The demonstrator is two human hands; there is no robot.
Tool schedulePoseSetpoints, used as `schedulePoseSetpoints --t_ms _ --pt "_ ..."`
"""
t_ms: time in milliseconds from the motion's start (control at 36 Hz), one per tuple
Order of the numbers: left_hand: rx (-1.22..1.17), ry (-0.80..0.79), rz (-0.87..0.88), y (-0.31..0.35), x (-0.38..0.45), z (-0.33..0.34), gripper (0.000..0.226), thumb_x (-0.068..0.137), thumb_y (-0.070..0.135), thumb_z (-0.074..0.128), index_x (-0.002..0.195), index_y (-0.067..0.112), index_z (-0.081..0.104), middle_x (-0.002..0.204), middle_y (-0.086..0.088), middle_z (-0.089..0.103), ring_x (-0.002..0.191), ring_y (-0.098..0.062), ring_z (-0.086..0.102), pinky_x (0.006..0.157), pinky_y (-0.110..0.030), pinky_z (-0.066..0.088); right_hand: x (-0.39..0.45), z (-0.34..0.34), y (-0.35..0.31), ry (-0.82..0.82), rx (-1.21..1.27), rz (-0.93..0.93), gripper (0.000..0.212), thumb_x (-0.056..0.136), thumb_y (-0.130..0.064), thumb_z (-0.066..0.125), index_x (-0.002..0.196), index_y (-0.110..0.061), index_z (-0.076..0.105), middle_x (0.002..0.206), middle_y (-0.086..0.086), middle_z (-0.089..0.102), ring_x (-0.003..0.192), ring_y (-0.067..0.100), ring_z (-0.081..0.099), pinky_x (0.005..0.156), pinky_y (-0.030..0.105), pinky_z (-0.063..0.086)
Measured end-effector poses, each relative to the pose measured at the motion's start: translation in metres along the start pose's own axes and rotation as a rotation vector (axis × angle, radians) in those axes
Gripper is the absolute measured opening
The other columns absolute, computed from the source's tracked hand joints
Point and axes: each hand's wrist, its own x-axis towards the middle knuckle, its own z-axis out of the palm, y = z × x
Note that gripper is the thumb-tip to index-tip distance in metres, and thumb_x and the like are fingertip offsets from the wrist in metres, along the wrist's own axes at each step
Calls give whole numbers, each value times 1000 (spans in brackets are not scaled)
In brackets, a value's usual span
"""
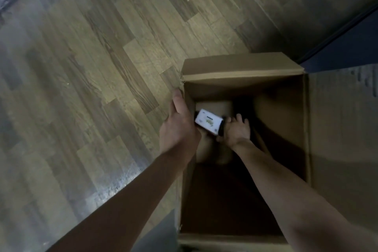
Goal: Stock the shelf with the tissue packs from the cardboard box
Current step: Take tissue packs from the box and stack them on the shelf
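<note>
Fingers of your right hand curl around the right end of the tissue pack, gripping it inside the cardboard box. Your left hand lies over the box's left wall, thumb straight along the rim toward the far corner; its fingers are hidden behind the wall and the pack's left end, so grip there cannot be told. Pack: white face up, tilted, above the dim box bottom. Box stands open on wooden floor, flaps folded outward.
</note>
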Motion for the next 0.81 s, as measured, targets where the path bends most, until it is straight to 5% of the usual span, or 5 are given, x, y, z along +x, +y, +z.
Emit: schedulePoseSetpoints --t_ms 278,500,583,667,806 --pt "46 -265 -61 15 -28 -36 93 84 2 57 148 5 -11 152 -17 16 134 -35 35 105 -38 34 -129 -90 3 38 185 72 72 82 -61 52 130 -7 46 126 6 55 123 27 40 99 37 32" --pt "323 -424 77 35 -79 -116 47 90 14 52 133 5 35 134 -17 35 120 -35 45 96 -40 42 -243 -185 28 133 280 70 60 81 -54 57 122 -11 48 126 7 55 124 26 38 100 39 31" --pt "142 -457 26 57 -97 -145 50 90 23 57 133 6 40 135 -13 41 122 -30 47 94 -34 41 -286 -219 42 126 479 82 51 82 -47 61 118 -13 50 118 9 57 120 25 40 95 38 35" --pt "-307 -602 -79 88 -115 -176 65 73 24 77 129 11 47 127 1 52 115 -15 52 91 -25 41 -324 -244 59 88 1006 50 33 82 -28 67 109 -12 56 102 4 60 103 20 54 76 26 44" --pt "-748 -700 -42 141 -149 -220 54 53 12 72 105 21 58 113 3 66 102 -13 60 91 -27 48 -386 -280 86 23 1376 -99 31 74 -29 67 104 -28 59 111 -6 66 107 11 60 94 26 47"
